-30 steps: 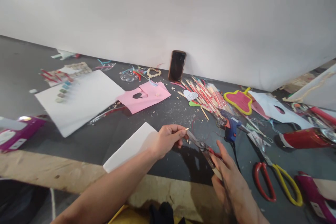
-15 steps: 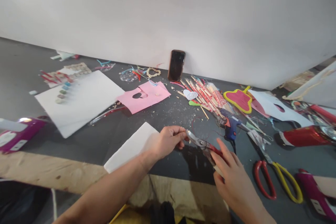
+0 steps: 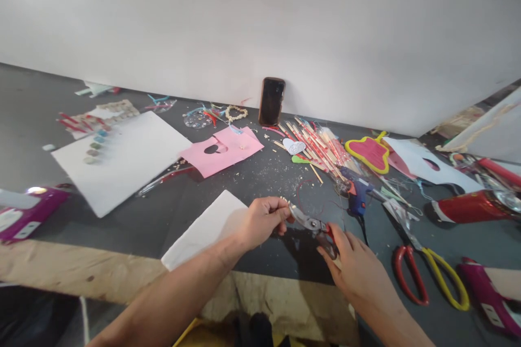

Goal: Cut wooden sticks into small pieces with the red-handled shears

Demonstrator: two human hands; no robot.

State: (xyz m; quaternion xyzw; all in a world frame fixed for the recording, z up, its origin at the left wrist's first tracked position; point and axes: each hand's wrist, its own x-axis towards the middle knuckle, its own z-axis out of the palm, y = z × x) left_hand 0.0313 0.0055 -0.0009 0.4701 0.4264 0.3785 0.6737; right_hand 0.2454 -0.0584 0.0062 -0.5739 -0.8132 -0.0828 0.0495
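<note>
Metal pliers (image 3: 312, 223) with red handles are gripped in my right hand (image 3: 350, 252), their jaws pointing left. My left hand (image 3: 266, 218) is closed in a pinch on something small and pale at the tips of the jaws, too small to name. Under my left forearm lies a white board (image 3: 207, 230). Pale crumbs lie scattered on the dark table (image 3: 260, 179) beyond my hands.
A phone (image 3: 272, 101) leans on the wall. Wooden sticks (image 3: 309, 146), a blue glue gun (image 3: 358, 198), large scissors (image 3: 417, 246) and a red can (image 3: 468, 209) are on the right. Pink paper (image 3: 223, 153) and a larger white board (image 3: 122, 162) lie left.
The fingers of my right hand have closed around the plier handles, from a looser, more spread hold. My left hand has hardly moved. The view has shifted slightly.
</note>
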